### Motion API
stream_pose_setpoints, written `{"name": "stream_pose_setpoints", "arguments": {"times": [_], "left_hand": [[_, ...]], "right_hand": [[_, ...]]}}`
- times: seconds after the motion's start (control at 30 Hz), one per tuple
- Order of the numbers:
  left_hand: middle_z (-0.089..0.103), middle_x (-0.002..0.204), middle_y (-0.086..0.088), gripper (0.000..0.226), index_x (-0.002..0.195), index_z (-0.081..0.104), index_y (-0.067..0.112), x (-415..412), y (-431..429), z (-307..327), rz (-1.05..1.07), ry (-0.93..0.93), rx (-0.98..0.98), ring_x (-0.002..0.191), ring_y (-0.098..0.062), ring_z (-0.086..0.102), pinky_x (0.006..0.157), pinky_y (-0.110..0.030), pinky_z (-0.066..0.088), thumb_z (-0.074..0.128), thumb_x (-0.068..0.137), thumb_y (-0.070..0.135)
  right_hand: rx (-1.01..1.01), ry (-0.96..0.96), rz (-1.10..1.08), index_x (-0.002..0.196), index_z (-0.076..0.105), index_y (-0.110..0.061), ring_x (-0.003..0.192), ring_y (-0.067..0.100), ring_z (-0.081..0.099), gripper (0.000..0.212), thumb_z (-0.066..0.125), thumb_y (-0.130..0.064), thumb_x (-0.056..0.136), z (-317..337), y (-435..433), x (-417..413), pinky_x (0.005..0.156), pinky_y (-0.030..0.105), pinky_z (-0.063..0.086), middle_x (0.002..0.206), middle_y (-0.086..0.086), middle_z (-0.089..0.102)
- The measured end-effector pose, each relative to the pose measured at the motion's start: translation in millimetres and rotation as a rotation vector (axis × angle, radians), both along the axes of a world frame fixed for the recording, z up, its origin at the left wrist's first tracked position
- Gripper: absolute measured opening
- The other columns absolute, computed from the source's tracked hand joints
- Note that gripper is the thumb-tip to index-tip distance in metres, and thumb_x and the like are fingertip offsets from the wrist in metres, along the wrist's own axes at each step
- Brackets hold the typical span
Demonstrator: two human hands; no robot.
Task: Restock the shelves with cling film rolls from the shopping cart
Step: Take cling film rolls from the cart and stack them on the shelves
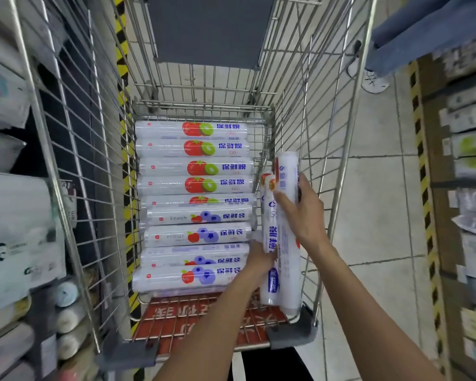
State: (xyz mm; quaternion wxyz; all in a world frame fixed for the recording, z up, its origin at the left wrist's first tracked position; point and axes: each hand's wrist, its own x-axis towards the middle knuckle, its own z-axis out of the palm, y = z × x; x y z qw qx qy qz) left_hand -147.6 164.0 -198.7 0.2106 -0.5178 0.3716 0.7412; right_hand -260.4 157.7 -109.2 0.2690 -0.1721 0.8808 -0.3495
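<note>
Pale floor tiles (374,193) fill the aisle. A yellow-and-black hazard stripe (123,78) runs along the floor at left, and a second stripe (423,171) edges the right side. A red floor marking (193,317) with white characters lies low in the middle. At top right stands another person's leg in blue jeans (412,31) with a white sneaker (374,81). Blurred white packages (14,243) are stacked at left, with small pale roll ends (66,294) below them. Green-labelled boxes (471,145) sit at right.
</note>
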Motion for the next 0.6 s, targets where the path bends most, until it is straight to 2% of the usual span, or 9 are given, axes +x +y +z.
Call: {"name": "stream_pose_setpoints", "arguments": {"times": [0.07, 0.13, 0.2, 0.23, 0.33, 0.4, 0.43, 0.5, 0.6], "left_hand": [[0.064, 0.111, -0.018, 0.032, 0.116, 0.05, 0.002, 5.8, -10.2, 12.8, 0.087, 0.02, 0.031, 0.092, -0.026, 0.065, 0.066, -0.031, 0.057, 0.064, 0.088, 0.011], [0.064, 0.109, -0.014, 0.031, 0.11, 0.048, 0.01, 19.3, -31.6, 30.1, 0.072, 0.072, -0.06, 0.09, -0.026, 0.064, 0.075, -0.04, 0.057, 0.067, 0.087, 0.016], [0.059, 0.11, -0.001, 0.043, 0.12, 0.041, 0.017, 38.7, -61.4, 49.9, -0.003, 0.146, -0.222, 0.096, -0.021, 0.061, 0.076, -0.032, 0.053, 0.068, 0.086, 0.019], [0.059, 0.109, 0.003, 0.045, 0.124, 0.041, 0.02, 48.8, -77.1, 59.0, -0.015, 0.17, -0.295, 0.096, -0.019, 0.061, 0.074, -0.027, 0.051, 0.066, 0.087, 0.019], [0.067, 0.092, 0.001, 0.025, 0.109, 0.055, 0.024, 74.9, -114.9, 89.1, 0.06, 0.18, -0.384, 0.078, -0.016, 0.065, 0.061, -0.024, 0.051, 0.064, 0.088, 0.016], [0.069, 0.078, 0.003, 0.015, 0.099, 0.059, 0.025, 86.2, -128.1, 107.7, 0.111, 0.193, -0.432, 0.065, -0.01, 0.065, 0.052, -0.019, 0.049, 0.064, 0.088, 0.016], [0.069, 0.072, 0.006, 0.012, 0.096, 0.06, 0.023, 91.2, -131.8, 115.6, 0.122, 0.204, -0.448, 0.061, -0.008, 0.064, 0.05, -0.017, 0.048, 0.064, 0.088, 0.015], [0.068, 0.064, 0.004, 0.006, 0.094, 0.061, 0.016, 100.7, -134.8, 135.7, 0.152, 0.229, -0.459, 0.056, -0.01, 0.063, 0.049, -0.019, 0.049, 0.064, 0.088, 0.015], [0.069, 0.068, 0.002, 0.019, 0.096, 0.062, 0.015, 118.1, -131.6, 171.7, 0.2, 0.25, -0.49, 0.059, -0.014, 0.063, 0.055, -0.025, 0.05, 0.067, 0.083, 0.027]], "right_hand": [[-0.034, -0.012, -0.008, 0.123, 0.053, -0.017, 0.083, -0.003, 0.061, 0.034, 0.061, -0.026, 0.091, 5.9, 4.3, -2.2, 0.064, 0.006, 0.046, 0.098, -0.006, 0.065], [-0.072, -0.031, -0.017, 0.126, 0.051, -0.017, 0.088, 0.002, 0.064, 0.039, 0.061, -0.029, 0.091, 10.6, 5.9, -3.9, 0.074, 0.02, 0.053, 0.103, -0.005, 0.066], [-0.114, -0.051, -0.01, 0.128, 0.049, -0.021, 0.095, 0.01, 0.065, 0.042, 0.06, -0.036, 0.091, 16.7, 3.7, -3.6, 0.081, 0.031, 0.054, 0.109, -0.004, 0.065], [-0.136, -0.067, -0.012, 0.129, 0.048, -0.024, 0.097, 0.009, 0.064, 0.041, 0.059, -0.038, 0.091, 20.3, 1.6, -3.7, 0.083, 0.03, 0.053, 0.11, -0.006, 0.064], [-0.191, -0.139, -0.005, 0.127, 0.045, -0.03, 0.098, 0.002, 0.062, 0.035, 0.054, -0.037, 0.094, 34.4, -6.2, -2.3, 0.08, 0.018, 0.051, 0.111, -0.01, 0.062], [-0.255, -0.237, -0.022, 0.128, 0.044, -0.027, 0.101, 0.008, 0.063, 0.034, 0.05, -0.036, 0.096, 43.4, -12.8, 0.3, 0.084, 0.027, 0.053, 0.114, -0.007, 0.061], [-0.288, -0.285, -0.033, 0.128, 0.045, -0.021, 0.098, 0.01, 0.064, 0.034, 0.049, -0.035, 0.097, 48.2, -17.0, 3.1, 0.084, 0.031, 0.055, 0.113, -0.004, 0.06], [-0.34, -0.365, -0.061, 0.123, 0.048, -0.009, 0.085, 0.013, 0.067, 0.034, 0.047, -0.032, 0.097, 60.6, -27.5, 11.0, 0.074, 0.033, 0.058, 0.107, 0.006, 0.064], [-0.445, -0.534, -0.1, 0.11, 0.058, -0.004, 0.067, 0.016, 0.066, 0.028, 0.05, -0.028, 0.096, 82.6, -42.9, 24.7, 0.059, 0.029, 0.055, 0.082, 0.005, 0.07]]}}
